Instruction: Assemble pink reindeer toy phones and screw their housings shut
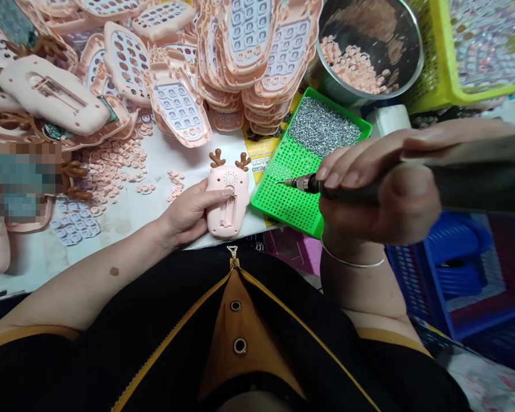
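Observation:
My left hand (189,212) grips a pink toy phone (220,220) with brown antlers, its back facing up and its battery bay uncovered. The thumb lies across the top of the bay. My right hand (377,189) is wrapped round a dark electric screwdriver (463,171), held level with its bit pointing left. The bit's tip (283,182) is over the green perforated tray (274,200); whether it touches the tray I cannot tell. Many small silver screws (321,126) are heaped at the tray's far end.
Stacked pink shells with keypads (249,40) stand at the back. Assembled toy phones (55,94) pile up at left beside loose small pink parts (115,160). A metal bowl (412,63), a yellow basket (448,74) and a blue crate (446,309) are at right.

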A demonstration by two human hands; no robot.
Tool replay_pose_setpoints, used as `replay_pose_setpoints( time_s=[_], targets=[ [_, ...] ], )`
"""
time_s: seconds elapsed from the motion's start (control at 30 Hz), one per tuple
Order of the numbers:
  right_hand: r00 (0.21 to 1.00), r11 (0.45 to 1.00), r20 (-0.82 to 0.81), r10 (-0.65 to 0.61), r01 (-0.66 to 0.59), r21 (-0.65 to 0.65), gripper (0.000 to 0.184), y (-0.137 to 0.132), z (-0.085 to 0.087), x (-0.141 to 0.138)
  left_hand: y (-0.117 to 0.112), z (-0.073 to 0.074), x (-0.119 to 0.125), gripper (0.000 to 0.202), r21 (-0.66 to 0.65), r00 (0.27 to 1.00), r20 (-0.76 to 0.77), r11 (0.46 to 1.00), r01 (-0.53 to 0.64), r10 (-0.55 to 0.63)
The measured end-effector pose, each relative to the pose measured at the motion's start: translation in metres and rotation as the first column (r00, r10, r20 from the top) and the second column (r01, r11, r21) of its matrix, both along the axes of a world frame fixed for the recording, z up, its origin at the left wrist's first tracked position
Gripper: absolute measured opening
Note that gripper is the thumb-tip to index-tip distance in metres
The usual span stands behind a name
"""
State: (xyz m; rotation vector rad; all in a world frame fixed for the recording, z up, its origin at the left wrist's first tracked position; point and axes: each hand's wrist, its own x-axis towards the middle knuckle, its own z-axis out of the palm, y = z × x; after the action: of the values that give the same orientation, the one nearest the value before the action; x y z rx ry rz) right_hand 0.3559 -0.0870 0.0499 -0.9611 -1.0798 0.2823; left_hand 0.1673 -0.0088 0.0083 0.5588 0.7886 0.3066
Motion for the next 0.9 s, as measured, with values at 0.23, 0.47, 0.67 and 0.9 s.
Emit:
replay_pose_setpoints(
  time_s=[0.23,0.47,0.67,0.9],
  targets=[
    [0.997,0.998,0.039,0.067,-0.067,0.021,0.014,0.0,0.019,-0.035,-0.002,0.002,0.0,0.036,0.002,1.0,0.013,1.0,0.028,-0.028],
    [0.996,0.995,0.059,0.061,-0.057,-0.082,0.025,0.012,0.009,-0.039,-0.002,0.0,-0.002,0.031,-0.026,0.996,0.073,0.999,0.047,-0.045],
    [0.995,0.998,0.068,0.066,-0.067,0.003,0.012,0.013,0.009,-0.041,-0.001,-0.001,-0.003,0.035,-0.052,0.996,0.08,0.998,0.045,-0.041],
    [0.984,0.989,0.1,0.149,-0.146,-0.04,0.009,0.019,-0.005,-0.034,-0.001,-0.002,-0.004,0.036,-0.038,0.994,0.081,0.997,0.071,-0.068]
  ],
)
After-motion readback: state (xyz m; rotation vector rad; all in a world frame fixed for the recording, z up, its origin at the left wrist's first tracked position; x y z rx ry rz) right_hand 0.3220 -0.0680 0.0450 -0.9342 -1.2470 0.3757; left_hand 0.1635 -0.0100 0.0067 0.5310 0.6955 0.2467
